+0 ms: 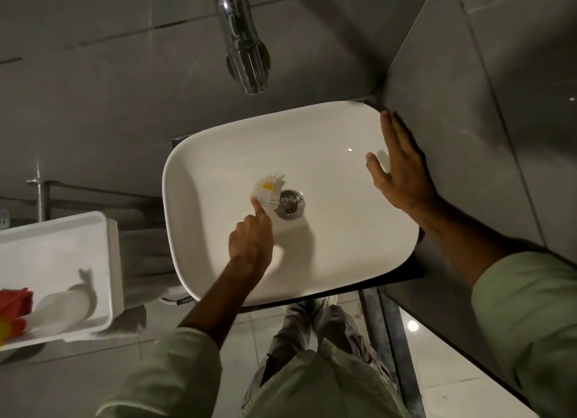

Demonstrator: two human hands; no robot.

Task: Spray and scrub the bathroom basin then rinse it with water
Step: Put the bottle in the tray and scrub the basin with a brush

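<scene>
A white rounded-rectangular basin (327, 130) fills the middle of the head view. Its chrome drain (290, 204) sits near the centre. My left hand (251, 241) is shut on a white scrub brush (268, 190) with a yellow spot, index finger stretched along its back. The bristles press on the basin floor just left of the drain. My right hand (398, 168) lies flat with fingers spread on the basin's right rim, against the grey tiled side wall. A chrome tap spout (243, 46) hangs above the basin's far edge; no water is running.
A white tray (93, 230) at the left holds a white spray bottle (62, 308) lying down and a red cloth (14, 305). A grey tiled wall (487, 136) closes in the right side. Glossy floor tiles (443, 364) and my legs show below the basin.
</scene>
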